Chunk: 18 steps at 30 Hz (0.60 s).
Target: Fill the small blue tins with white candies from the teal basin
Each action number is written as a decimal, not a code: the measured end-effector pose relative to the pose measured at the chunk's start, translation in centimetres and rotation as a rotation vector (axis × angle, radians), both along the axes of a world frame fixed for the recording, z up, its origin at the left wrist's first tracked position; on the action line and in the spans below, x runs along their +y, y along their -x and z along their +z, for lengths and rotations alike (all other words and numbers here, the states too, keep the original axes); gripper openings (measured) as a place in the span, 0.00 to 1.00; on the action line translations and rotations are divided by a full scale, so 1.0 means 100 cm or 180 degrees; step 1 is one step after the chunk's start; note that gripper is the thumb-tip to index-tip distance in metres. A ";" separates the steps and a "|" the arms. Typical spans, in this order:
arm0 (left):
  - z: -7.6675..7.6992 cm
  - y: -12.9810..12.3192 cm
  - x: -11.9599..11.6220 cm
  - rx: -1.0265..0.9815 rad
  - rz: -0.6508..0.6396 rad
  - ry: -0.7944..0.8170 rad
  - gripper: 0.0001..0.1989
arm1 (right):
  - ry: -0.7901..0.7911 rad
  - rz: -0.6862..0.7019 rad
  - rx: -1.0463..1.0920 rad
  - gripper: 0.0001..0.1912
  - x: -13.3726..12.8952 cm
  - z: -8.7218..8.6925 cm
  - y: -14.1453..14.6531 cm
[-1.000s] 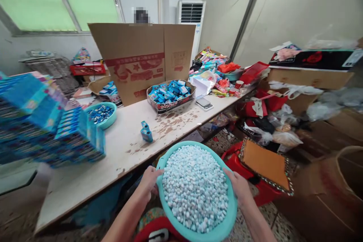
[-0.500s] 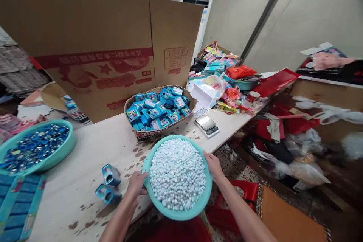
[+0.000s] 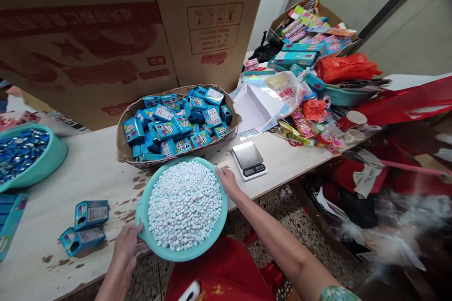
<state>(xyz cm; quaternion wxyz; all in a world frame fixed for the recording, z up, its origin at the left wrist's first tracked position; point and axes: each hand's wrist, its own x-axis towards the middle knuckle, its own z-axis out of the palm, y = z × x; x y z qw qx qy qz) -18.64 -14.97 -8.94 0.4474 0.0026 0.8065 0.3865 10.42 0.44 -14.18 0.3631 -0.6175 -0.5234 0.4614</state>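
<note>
A round turquoise basin [image 3: 143, 207] full of small pale blue and white pellets [image 3: 185, 204] is held between my two hands at the table's front edge. My left hand [image 3: 129, 242] grips its left rim, and my right hand [image 3: 229, 182] holds the upper right rim. Just behind the basin, a cut cardboard box [image 3: 123, 143] holds many small blue tins [image 3: 169, 129]. To its right lies a small digital scale [image 3: 248, 157] with a bare metal plate. Two blue tins [image 3: 91, 214] with round openings lie left of my left hand.
A turquoise basin [image 3: 58, 153] of shiny blue and silver pieces stands at the left. A tall carton [image 3: 212, 23] rises behind the tins. Packets, bags and a red plastic bag [image 3: 348, 68] crowd the right. A red stool is below.
The view has turned right and downward. The basin, with both hands still on it, now sits closer to the box of tins, its rim overlapping the box's front in view.
</note>
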 end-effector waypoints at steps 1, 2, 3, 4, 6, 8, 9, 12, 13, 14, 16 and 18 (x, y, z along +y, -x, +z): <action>0.000 -0.002 0.001 0.0041 0.0001 0.0001 0.10 | 0.0044 0.0030 -0.0002 0.22 0.001 -0.001 0.000; 0.000 -0.003 0.003 0.0085 0.0009 0.0029 0.10 | 0.0089 0.0050 -0.0019 0.21 0.002 -0.001 0.000; 0.001 -0.003 0.004 0.0130 0.0023 0.0090 0.10 | 0.0132 0.0059 -0.0044 0.21 0.002 -0.001 0.000; 0.002 -0.003 0.006 0.0169 0.0038 0.0160 0.10 | 0.0168 0.0062 -0.0073 0.21 0.001 -0.002 0.000; 0.004 -0.002 0.008 0.0228 0.0062 0.0247 0.10 | 0.0225 0.0058 -0.0153 0.21 0.001 -0.001 0.000; 0.004 -0.002 0.008 0.0264 0.0042 0.0233 0.10 | 0.0262 0.0070 -0.0257 0.21 0.001 0.000 0.000; 0.003 -0.002 0.006 0.0278 0.0036 0.0207 0.10 | 0.0271 0.0089 -0.0316 0.21 0.003 0.002 0.000; -0.002 -0.009 -0.002 0.0259 0.0050 0.0145 0.11 | 0.0274 0.0229 -0.0501 0.21 0.012 0.007 -0.001; -0.004 -0.014 -0.006 0.0222 0.0054 0.0110 0.10 | 0.0268 0.0303 -0.0566 0.21 0.018 0.009 -0.001; -0.006 -0.019 -0.009 0.0191 0.0054 0.0078 0.10 | 0.0262 0.0389 -0.0633 0.21 0.023 0.012 -0.001; -0.009 -0.029 -0.015 0.0153 0.0034 0.0037 0.10 | 0.0247 0.0585 -0.0777 0.22 0.035 0.017 -0.001; -0.010 -0.036 -0.020 0.0160 -0.0024 0.0023 0.10 | 0.0231 0.0805 -0.0939 0.22 0.045 0.023 -0.005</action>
